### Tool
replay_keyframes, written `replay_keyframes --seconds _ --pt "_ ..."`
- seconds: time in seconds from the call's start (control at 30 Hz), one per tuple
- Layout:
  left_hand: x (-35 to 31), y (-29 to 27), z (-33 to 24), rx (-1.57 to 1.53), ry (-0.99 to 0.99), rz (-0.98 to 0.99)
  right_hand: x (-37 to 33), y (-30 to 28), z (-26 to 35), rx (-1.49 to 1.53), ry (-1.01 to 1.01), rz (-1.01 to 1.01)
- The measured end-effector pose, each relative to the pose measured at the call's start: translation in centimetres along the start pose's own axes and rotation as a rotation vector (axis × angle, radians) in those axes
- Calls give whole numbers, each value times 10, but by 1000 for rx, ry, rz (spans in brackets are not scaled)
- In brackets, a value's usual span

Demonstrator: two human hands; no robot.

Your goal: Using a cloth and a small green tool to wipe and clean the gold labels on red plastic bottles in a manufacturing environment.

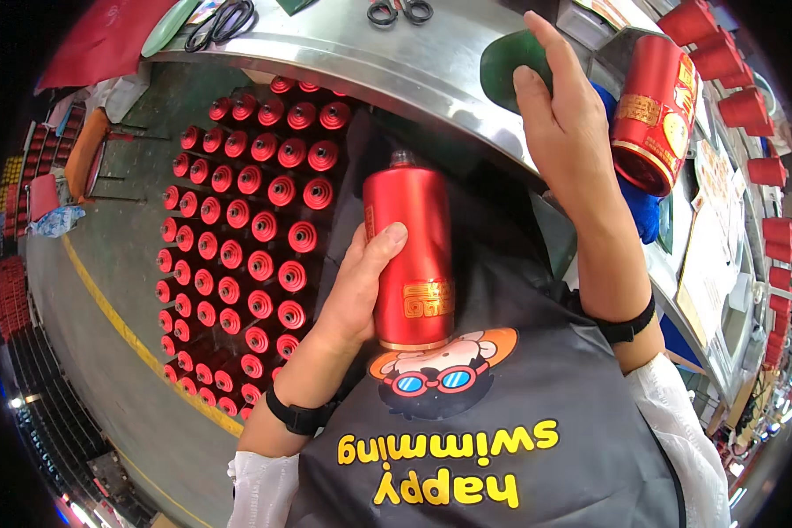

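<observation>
Head view: left hand [358, 280] holds red metallic bottle [421, 231], smooth sides risking slippage; right hand [565, 128] spread, over counter [352, 48] edge.

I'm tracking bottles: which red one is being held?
The red bottle in the left hand, over the dark apron; no hand grips the others.

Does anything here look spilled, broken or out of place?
Nothing looks spilled or plainly damaged. The red bottle in the left hand shows no visible dent, and the red bottles at left sit in rows. The cartoon on the black apron appears upside down because it's seen from the wearer's head.
</observation>
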State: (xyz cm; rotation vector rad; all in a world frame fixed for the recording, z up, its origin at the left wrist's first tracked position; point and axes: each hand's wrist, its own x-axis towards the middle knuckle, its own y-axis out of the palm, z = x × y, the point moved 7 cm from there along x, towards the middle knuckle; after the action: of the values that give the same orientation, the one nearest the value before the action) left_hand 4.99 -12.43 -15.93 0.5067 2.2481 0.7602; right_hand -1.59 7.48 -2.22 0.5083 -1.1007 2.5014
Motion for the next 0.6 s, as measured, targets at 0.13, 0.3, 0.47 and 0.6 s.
replay_keyframes --seconds 0.13,0.3,0.47,0.6 --pt "0 2 -3 -5 30 2 12 13 -10 -324 -24 113" --pt "-5 -7 -6 -52 -32 11 -7 -5 34 -551 -347 -109" --pt "-2 -5 -17 -46 4 16 -71 46 27 426 98 497" --pt "-11 2 -27 63 61 34 -89 75 2 515 263 474"
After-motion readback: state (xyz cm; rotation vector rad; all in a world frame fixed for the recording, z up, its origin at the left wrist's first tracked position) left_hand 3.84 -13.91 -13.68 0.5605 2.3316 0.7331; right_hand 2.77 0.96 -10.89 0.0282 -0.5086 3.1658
